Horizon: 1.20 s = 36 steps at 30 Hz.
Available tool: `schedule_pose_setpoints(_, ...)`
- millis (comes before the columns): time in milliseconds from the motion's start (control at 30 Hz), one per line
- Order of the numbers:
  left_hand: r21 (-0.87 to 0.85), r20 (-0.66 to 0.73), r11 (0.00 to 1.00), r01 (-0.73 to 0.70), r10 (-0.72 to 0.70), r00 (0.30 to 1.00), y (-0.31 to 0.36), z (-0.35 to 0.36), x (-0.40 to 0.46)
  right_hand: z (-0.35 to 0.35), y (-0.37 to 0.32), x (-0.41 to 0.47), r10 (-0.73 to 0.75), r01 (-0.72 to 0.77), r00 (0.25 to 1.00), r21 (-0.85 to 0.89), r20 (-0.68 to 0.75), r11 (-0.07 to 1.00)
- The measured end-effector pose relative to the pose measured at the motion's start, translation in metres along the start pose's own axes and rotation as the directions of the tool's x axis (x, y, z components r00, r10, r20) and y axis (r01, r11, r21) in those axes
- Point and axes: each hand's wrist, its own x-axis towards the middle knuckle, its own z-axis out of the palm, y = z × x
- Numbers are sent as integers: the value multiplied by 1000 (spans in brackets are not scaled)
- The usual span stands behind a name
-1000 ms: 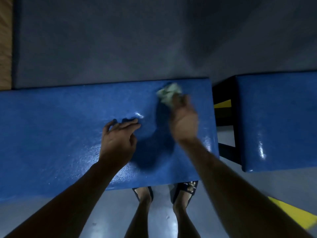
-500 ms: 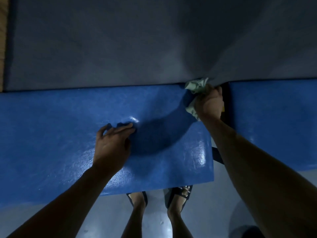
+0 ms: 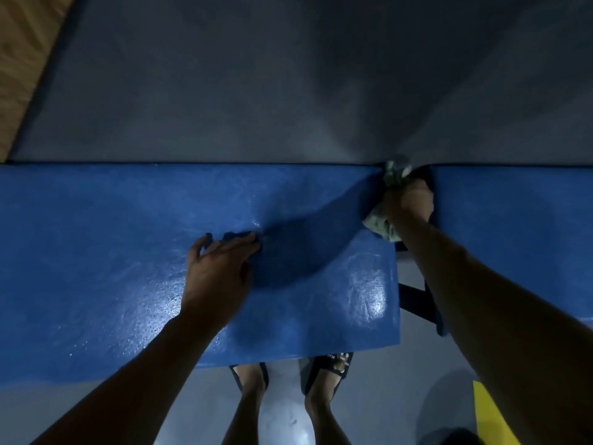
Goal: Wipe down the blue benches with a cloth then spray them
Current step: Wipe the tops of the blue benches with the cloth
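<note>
Right hand (image 3: 408,203): clenched on crumpled pale-green cloth (image 3: 382,224), at far right end of glossy blue padded bench (image 3: 160,268).
Left hand (image 3: 218,271): laid flat, fingers released.
Unwiped run: bench's long axis lies leftward.

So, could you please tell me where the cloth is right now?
In the head view, the cloth is bunched in the right hand at the far right end of the blue bench, beside the gap.

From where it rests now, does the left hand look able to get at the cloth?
Probably yes. The left hand rests open on the near bench, and only bare bench top lies between it and the cloth. The right hand grips that cloth at the bench's far right end, so it isn't free to take.
</note>
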Motion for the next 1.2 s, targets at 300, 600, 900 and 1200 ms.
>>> schedule_pose_setpoints(300,-22,-42,999,-34,33,999,0,-2,-1,88,-57,-92,-604,608,794,-123,72,784)
schedule_pose_setpoints(600,-12,-8,999,-53,53,999,-1,-1,0,29,-24,-37,-747,766,630,-329,214,552)
schedule_pose_setpoints(900,-106,-58,969,-224,219,974,-27,-25,-9,94,-67,-119,-547,540,837,-113,-33,834)
schedule_pose_setpoints(1200,20,-121,1000,-7,10,993,-96,-57,-23,79,-75,-112,-819,831,543,-263,187,491)
